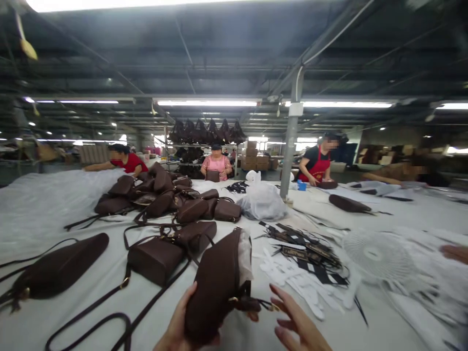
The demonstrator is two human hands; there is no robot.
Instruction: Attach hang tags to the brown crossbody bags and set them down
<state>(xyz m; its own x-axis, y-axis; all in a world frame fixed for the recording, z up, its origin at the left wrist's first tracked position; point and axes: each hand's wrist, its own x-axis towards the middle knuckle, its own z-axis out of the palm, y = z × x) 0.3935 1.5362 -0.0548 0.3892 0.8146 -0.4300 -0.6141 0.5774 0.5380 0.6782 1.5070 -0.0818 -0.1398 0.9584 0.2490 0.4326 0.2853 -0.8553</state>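
Note:
My left hand is closed around the lower end of a dark brown handbag, tilted up over the table. White tissue-like lining shows at the bag's opening on its right side. A short brown strap with gold metal hardware sticks out toward my right hand. That hand is open, its fingers apart, close to the end of the strap; whether a fingertip touches it I cannot tell. Just beyond the held bag lie two more brown handbags with long straps looped over the table.
Brown bags are heaped farther back, and one lies at left. Black tags, white strips and a white fan occupy the right. A grey post rises behind a plastic bag. Several co-workers work around the table.

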